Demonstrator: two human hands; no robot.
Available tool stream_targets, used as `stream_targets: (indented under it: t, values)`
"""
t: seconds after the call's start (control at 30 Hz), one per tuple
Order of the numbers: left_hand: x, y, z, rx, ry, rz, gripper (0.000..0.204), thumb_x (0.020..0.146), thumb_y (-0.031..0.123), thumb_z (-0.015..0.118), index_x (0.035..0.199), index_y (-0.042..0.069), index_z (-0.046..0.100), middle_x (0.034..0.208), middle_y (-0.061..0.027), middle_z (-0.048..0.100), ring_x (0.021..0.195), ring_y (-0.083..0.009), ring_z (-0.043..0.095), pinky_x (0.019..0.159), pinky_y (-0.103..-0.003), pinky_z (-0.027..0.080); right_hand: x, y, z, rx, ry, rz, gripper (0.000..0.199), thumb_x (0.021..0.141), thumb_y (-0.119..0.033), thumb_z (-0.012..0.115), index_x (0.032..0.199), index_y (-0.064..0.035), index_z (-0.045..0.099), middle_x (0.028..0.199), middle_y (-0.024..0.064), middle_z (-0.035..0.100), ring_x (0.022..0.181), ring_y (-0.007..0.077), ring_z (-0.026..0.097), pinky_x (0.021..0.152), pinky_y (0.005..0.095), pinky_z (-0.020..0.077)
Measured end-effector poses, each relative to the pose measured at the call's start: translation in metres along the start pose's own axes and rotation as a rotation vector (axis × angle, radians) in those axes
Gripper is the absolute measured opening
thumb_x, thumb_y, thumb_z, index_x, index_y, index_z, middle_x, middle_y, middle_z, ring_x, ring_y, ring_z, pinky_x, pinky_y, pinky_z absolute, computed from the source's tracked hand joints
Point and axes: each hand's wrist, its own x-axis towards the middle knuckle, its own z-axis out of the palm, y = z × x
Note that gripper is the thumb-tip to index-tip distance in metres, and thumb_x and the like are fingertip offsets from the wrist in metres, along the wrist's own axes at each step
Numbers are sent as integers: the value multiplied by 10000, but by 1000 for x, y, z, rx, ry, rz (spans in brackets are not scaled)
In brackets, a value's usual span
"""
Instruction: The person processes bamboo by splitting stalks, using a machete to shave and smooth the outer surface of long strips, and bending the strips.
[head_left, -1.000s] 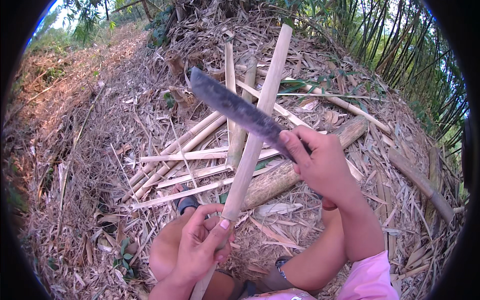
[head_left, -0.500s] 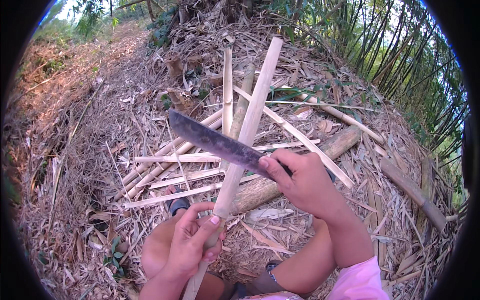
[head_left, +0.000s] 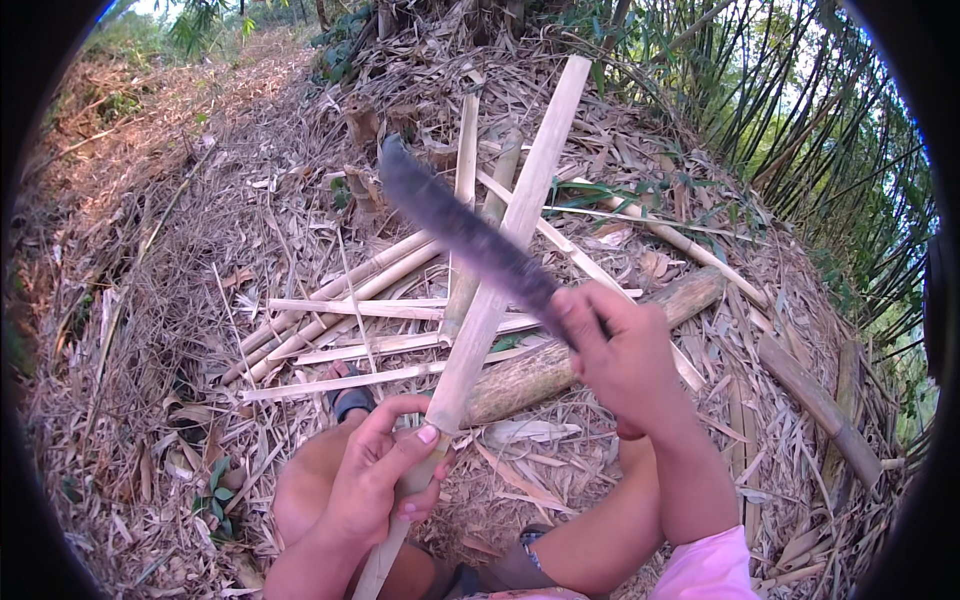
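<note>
We observe the left grip (head_left: pixel 385 470) clasping the bamboo strip (head_left: pixel 474 348) on its near part, likely for steadiness, the right grip (head_left: pixel 622 352) clenching the machete (head_left: pixel 455 222).

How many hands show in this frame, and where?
2: the left hand, below centre, around the pale bamboo strip; the right hand, right of centre, gripping the dark-bladed knife. No others show.
</note>
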Motion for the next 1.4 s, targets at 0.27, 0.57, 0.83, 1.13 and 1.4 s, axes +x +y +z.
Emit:
stream_targets:
  t: [0.27,0.57,0.83,1.13,1.4]
  values:
    - [-5,5,-4,-12,-54,-50,273,995,145,556,1253,101,479,771,-111,584,422,-91,412,384,-230,298,14,4,-9,127,104,123,360,1007,-350,574,893,-19,658,529,20,553,482,66,538,449,267,410]
    - [-6,2,-3,12,-1,-42,261,978,125,539,1230,92,479,750,-150,556,381,-99,381,352,-227,289,11,8,-9,185,-6,179,378,1020,-356,552,864,-26,654,533,2,545,466,36,505,422,228,370]
    - [-4,1,-5,46,-29,10,262,1004,154,544,1248,92,472,754,-109,567,414,-81,402,375,-220,297,4,3,-1,87,-13,69,366,1012,-354,566,865,-32,659,522,29,556,465,65,516,429,266,385]
    - [-4,3,-1,29,-31,-5,259,991,138,530,1239,90,471,761,-138,562,388,-89,376,351,-221,280,-1,2,6,-34,15,-118,349,1014,-341,559,894,-33,669,540,53,573,482,108,582,455,295,415]
    - [-6,1,-4,33,-36,-16,254,987,143,536,1228,93,474,755,-140,552,384,-92,370,348,-222,276,2,1,2,70,28,62,366,1012,-353,562,872,-29,658,508,44,554,478,93,571,453,280,416]
